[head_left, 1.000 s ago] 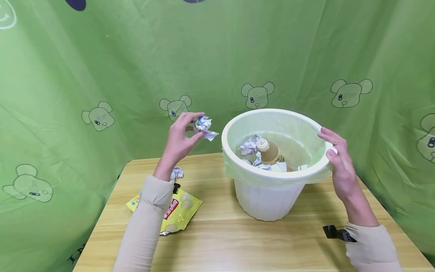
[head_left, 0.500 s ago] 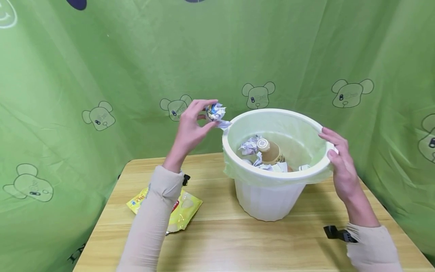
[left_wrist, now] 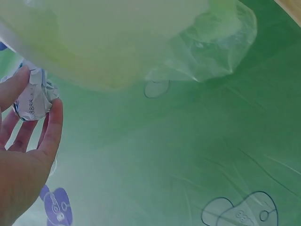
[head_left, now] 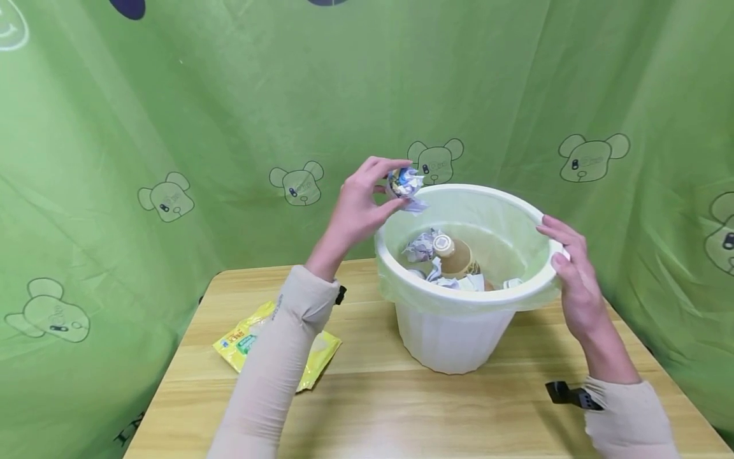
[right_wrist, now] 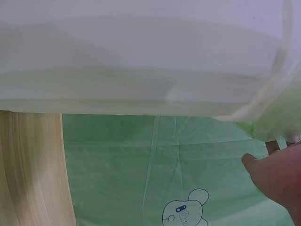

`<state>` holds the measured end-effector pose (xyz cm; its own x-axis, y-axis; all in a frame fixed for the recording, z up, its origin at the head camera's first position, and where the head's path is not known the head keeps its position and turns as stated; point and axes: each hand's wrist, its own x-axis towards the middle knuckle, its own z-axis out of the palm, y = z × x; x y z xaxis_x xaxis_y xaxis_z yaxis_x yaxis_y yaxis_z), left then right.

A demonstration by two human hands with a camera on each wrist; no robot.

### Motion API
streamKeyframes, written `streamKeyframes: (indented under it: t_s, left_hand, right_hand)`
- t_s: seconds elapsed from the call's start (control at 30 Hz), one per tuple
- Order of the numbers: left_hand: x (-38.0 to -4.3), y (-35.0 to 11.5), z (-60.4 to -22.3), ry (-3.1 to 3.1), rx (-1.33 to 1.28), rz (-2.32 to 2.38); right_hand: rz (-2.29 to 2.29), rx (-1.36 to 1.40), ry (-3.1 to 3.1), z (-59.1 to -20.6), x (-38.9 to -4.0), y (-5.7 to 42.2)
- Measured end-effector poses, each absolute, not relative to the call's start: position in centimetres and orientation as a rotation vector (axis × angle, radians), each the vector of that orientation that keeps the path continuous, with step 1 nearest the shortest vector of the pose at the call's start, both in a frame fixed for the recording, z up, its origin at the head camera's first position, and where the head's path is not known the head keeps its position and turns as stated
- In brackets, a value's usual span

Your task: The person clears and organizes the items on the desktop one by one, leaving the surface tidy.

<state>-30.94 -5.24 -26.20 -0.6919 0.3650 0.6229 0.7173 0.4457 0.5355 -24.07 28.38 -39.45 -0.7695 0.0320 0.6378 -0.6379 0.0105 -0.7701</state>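
My left hand [head_left: 364, 207] pinches a crumpled paper ball [head_left: 407, 183] between thumb and fingers, just above the left rim of a white bin [head_left: 453, 338]. The left wrist view shows the same paper ball [left_wrist: 35, 96] at the fingertips, close under the lined rim. Over on the right, my right hand [head_left: 576, 280] grips the bin's rim, fingers over the edge and thumb on the near side. The bin is tilted and has a pale green liner [head_left: 464, 303]. Inside lie crumpled papers [head_left: 420, 247] and a white-capped bottle [head_left: 443, 245]; other contents are partly hidden.
A yellow chip bag [head_left: 323, 354] lies on the wooden table [head_left: 367, 421], partly covered by my left sleeve [head_left: 275, 363]. A green curtain [head_left: 229, 95] with bear-face prints hangs behind and at both sides of the table.
My left hand has carried the paper ball up and to the right, from beside the bin to over its left rim. The right hand and bin have stayed still.
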Motion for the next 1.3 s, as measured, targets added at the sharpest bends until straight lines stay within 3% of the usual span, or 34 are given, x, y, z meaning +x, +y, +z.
streamKeyframes:
  t_s: [1.3]
  left_hand:
    - [-31.5,1.1,-27.8,-2.497,-1.077,-1.002]
  right_hand:
    - [1.802,0.600,-1.809,-39.3,-24.0,28.5]
